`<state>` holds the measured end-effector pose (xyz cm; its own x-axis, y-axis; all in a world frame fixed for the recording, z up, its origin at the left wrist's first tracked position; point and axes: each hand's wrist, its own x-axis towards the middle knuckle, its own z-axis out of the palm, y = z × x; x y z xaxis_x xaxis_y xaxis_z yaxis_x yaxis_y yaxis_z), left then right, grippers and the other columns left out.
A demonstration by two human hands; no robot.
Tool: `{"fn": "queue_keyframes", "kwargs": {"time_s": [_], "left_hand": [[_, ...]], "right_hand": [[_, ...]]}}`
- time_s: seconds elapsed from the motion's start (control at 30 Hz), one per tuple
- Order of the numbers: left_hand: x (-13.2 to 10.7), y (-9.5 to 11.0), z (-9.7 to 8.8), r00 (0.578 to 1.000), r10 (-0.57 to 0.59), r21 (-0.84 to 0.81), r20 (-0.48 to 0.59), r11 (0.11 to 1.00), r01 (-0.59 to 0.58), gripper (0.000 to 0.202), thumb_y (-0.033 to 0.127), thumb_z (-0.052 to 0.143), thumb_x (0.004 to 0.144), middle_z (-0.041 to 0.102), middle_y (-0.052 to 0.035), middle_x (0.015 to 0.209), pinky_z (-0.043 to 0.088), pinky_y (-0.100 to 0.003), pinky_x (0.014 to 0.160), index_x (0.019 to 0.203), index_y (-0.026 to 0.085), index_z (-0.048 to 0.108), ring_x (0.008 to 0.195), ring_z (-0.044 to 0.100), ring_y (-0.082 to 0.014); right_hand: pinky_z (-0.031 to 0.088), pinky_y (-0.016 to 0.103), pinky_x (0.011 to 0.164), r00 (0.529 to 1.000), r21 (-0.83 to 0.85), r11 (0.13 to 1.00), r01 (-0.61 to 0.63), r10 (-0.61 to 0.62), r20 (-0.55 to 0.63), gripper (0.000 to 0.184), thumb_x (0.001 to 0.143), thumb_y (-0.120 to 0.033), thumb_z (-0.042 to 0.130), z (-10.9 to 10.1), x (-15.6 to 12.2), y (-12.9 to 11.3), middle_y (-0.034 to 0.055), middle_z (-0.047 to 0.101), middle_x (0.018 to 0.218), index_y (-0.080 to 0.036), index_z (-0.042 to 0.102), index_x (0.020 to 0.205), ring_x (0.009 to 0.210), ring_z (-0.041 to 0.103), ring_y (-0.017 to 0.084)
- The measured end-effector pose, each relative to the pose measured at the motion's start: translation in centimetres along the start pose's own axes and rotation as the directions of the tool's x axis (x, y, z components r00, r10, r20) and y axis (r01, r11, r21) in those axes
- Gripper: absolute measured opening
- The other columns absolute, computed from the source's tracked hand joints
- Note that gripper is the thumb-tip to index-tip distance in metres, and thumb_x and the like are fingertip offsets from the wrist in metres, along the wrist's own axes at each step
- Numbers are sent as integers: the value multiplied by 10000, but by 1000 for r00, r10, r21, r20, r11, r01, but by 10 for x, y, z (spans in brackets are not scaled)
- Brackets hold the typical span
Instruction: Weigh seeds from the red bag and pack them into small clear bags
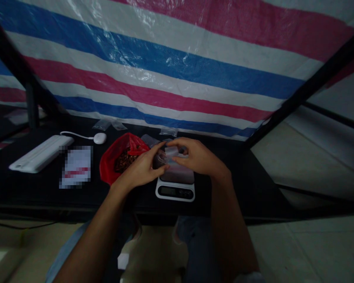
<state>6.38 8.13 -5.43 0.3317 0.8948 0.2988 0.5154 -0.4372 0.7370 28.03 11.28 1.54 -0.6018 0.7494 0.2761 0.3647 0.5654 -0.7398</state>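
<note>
Both of my hands meet over a small white kitchen scale (175, 191) on a black table (47, 192). My left hand (143, 168) and my right hand (194, 157) each pinch a small clear plastic bag (168, 156) held just above the scale's platform. Left of the hands, touching my left hand's back, lies an open red plastic bag (118, 151) with dark brown pieces (124, 160) inside.
A white bar-shaped device (39, 154) with a cable and a round white puck (100, 138) lies at the left. A blurred paper card (76, 166) sits beside the red bag. Several empty clear bags (109, 125) lie along the striped tarp (165, 59) at the back.
</note>
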Motion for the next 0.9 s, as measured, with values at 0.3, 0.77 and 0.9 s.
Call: {"fn": "queue_keyframes", "kwargs": {"time_s": [0.3,0.77,0.9], "left_hand": [[5,-3,8,964,-3,-13,-265,1000,0,861,502,686,911,575,-179,1475,438,-476,1170,1605,155,315,1352,579,-327],[9,6,13,935,-1,-172,-355,983,-64,889,479,822,791,670,-116,1219,558,-422,985,1520,183,408,1094,680,-272],[6,9,0,957,-126,-392,-261,920,14,507,579,685,891,746,-119,1123,587,-388,911,1177,161,672,1020,719,-265]], "right_hand": [[557,384,915,973,-11,975,-220,220,75,376,726,-118,794,-7,-10,51,67,757,1055,-169,711,1090,990,713,222],[514,362,902,997,14,999,38,-37,-67,70,905,-216,710,7,4,14,46,730,974,-205,757,854,946,674,196],[500,352,864,988,-10,999,35,-36,-151,78,904,-223,715,2,3,17,50,737,970,-203,773,855,928,671,194]]}}
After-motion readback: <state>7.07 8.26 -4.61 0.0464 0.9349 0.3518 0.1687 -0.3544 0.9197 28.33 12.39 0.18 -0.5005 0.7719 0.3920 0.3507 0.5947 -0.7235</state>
